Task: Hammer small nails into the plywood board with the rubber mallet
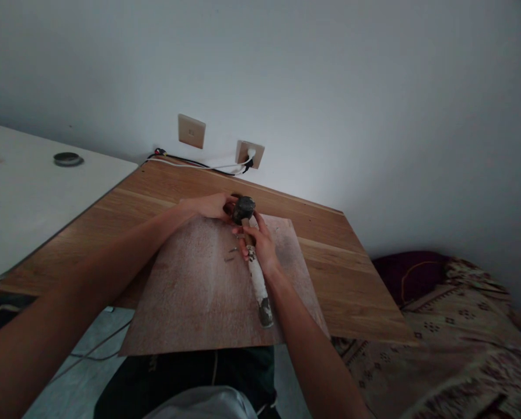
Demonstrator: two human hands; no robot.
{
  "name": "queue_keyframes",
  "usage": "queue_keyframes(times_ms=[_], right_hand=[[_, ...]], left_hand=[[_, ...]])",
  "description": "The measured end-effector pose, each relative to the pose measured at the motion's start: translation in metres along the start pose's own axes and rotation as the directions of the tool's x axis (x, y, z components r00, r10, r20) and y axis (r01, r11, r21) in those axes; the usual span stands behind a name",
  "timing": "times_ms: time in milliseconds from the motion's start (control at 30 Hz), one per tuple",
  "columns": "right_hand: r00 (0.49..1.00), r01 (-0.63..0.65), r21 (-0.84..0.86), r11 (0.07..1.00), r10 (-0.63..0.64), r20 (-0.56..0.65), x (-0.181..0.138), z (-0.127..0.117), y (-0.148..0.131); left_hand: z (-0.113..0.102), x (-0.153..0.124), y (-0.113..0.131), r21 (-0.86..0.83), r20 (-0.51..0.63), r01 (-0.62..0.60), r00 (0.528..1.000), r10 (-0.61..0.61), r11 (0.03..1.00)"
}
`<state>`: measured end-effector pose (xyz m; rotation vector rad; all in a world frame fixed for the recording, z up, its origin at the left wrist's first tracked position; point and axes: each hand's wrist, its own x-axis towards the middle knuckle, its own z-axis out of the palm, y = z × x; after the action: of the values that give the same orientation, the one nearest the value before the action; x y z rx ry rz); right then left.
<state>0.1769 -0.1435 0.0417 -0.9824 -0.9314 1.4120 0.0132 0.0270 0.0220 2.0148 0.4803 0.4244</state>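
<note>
My right hand (262,247) is wrapped around the upper handle of a hammer (257,276), just below its dark head. The handle is pale and worn, pointing down toward me across the board. My left hand (214,206) is beside the hammer head, its fingers curled at a dark rounded thing partly hidden behind the head; I cannot make out what it is. Below the hands is a thin reddish-brown board (199,297). A few small nail-like pieces (230,255) lie on it, left of the handle.
The board rests on a wooden tabletop (343,273) against the wall. Cables (190,163) run along the back edge to a wall socket (249,154). A white table (33,198) with a dark round lid-like item (67,159) adjoins at left. Patterned fabric (452,331) lies at right.
</note>
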Motion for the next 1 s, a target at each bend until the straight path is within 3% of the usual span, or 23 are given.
queue_keyframes(times_ms=[200,267,367,433,533,633,700,800,900,1000], right_hand=[[1.0,-0.013,0.011,1.0,0.013,-0.001,0.002,-0.001,0.001],[0.999,0.001,0.024,1.0,0.0,-0.042,0.002,-0.002,-0.001],[0.992,0.077,0.045,0.996,-0.071,-0.106,0.0,-0.003,-0.005],[0.985,0.118,0.048,0.992,-0.111,-0.134,-0.001,-0.004,-0.008],[0.976,0.142,0.044,0.989,-0.133,-0.17,-0.003,-0.003,-0.01],[0.973,0.138,0.027,0.99,-0.13,-0.193,-0.003,-0.003,-0.008],[0.977,0.121,0.022,0.992,-0.115,-0.182,-0.002,-0.005,-0.005],[0.987,0.091,0.023,0.996,-0.088,-0.133,0.001,-0.01,0.0],[0.992,0.071,0.037,0.997,-0.066,-0.106,0.004,-0.013,0.004],[0.993,0.048,0.064,0.997,-0.041,-0.111,0.009,-0.009,0.002]], left_hand=[[0.002,-0.01,0.008,0.058,-0.025,0.012,1.0,-0.01,0.998],[0.004,-0.022,0.013,0.095,-0.097,0.015,0.995,-0.005,0.995],[0.015,-0.043,0.025,0.357,-0.219,-0.018,0.97,0.102,0.934],[0.03,-0.054,0.035,0.569,-0.125,-0.107,0.969,0.214,0.815],[0.055,-0.059,0.046,0.72,0.074,-0.245,0.957,0.28,0.649],[0.066,-0.054,0.048,0.768,0.105,-0.27,0.948,0.301,0.581],[0.063,-0.052,0.045,0.748,0.057,-0.253,0.946,0.32,0.613],[0.045,-0.054,0.033,0.639,-0.176,-0.133,0.934,0.312,0.758],[0.028,-0.059,0.019,0.469,-0.417,0.018,0.886,0.203,0.883],[0.02,-0.061,0.013,0.372,-0.486,0.093,0.867,0.109,0.923]])
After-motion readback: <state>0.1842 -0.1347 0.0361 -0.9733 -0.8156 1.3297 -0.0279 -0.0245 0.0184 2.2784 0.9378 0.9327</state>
